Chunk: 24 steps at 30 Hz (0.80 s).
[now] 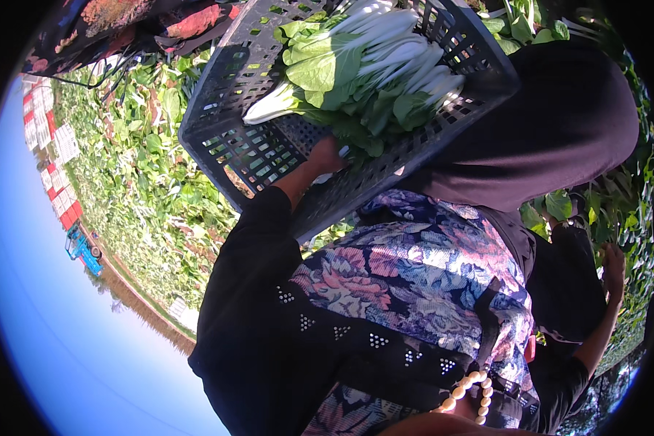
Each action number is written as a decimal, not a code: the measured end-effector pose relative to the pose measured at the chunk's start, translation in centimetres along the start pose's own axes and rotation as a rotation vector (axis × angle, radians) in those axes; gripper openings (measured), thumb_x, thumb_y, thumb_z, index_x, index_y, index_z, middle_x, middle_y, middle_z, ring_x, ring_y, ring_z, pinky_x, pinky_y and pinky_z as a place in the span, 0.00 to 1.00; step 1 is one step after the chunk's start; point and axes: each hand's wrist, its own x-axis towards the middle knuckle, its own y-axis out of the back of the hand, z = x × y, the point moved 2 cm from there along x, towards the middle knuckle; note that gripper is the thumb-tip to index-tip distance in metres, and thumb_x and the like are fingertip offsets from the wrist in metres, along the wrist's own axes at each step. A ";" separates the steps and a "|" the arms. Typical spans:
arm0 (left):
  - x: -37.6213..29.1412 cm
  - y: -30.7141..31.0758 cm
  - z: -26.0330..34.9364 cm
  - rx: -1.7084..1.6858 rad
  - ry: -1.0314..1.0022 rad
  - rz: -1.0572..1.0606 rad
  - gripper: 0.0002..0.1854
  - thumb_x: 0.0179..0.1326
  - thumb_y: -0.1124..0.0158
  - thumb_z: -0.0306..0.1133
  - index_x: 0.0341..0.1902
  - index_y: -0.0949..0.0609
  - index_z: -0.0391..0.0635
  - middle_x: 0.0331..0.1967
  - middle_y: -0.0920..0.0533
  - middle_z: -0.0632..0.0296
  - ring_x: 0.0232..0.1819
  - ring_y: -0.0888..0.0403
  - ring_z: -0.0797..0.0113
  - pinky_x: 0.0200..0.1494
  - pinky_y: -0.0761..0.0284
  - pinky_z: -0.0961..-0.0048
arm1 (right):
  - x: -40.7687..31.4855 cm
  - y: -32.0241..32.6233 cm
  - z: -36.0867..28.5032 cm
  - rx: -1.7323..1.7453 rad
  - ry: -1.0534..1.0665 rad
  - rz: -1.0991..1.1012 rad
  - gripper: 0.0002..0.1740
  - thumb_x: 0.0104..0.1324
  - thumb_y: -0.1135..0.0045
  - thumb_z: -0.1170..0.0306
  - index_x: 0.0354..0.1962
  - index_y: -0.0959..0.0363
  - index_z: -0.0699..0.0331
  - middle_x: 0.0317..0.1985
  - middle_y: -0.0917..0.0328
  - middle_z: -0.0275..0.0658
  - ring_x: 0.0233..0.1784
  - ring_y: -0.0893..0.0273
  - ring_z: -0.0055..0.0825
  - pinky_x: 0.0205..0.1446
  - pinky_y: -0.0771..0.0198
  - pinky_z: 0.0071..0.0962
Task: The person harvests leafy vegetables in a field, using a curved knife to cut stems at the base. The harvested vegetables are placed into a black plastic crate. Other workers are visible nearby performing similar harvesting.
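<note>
Leafy greens with white stalks [395, 60], like bok choy, lie piled in a black plastic crate [332, 210]. One head [275, 103] points its white base toward the crate's left side. My left hand [327, 155] reaches inside, against the leaves at the pile's lower edge. White bits show beside its fingers; shadow and leaves hide whether it grips them. Far to the right, my right hand [613, 270] is low by the growing plants, fingers bent. What it may hold cannot be made out.
Leafy plants and cut leaves [163, 141] cover the ground around the crate. My dark-clad knee [567, 120] is against its right side. Part of a person in patterned clothing [136, 27] is at the upper left. Red and white stacks [60, 191] and a blue vehicle [84, 250] stand far off.
</note>
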 end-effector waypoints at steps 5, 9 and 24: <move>-1.4 -1.2 -0.5 -0.176 -0.241 0.292 0.40 0.33 0.25 0.38 0.54 0.27 0.35 0.48 0.23 0.43 0.55 0.27 0.48 0.59 0.33 0.62 | -0.3 -0.1 -1.4 -0.015 -0.009 0.010 0.17 0.68 0.55 0.62 0.38 0.23 0.65 0.16 0.38 0.27 0.17 0.46 0.14 0.21 0.51 0.21; -2.3 4.4 0.6 -0.105 0.010 -0.243 0.37 0.35 0.25 0.39 0.51 0.25 0.35 0.47 0.22 0.45 0.55 0.27 0.49 0.57 0.32 0.60 | -0.5 -0.1 -1.6 0.019 -0.002 0.014 0.16 0.68 0.54 0.62 0.38 0.23 0.65 0.16 0.39 0.25 0.17 0.46 0.13 0.20 0.51 0.21; 1.5 16.2 -5.0 0.477 0.126 0.490 0.23 0.44 0.32 0.38 0.48 0.22 0.52 0.41 0.18 0.56 0.45 0.21 0.52 0.47 0.27 0.57 | 0.4 0.3 -0.6 0.011 -0.027 -0.022 0.16 0.69 0.53 0.60 0.36 0.24 0.64 0.14 0.40 0.24 0.15 0.46 0.13 0.18 0.52 0.19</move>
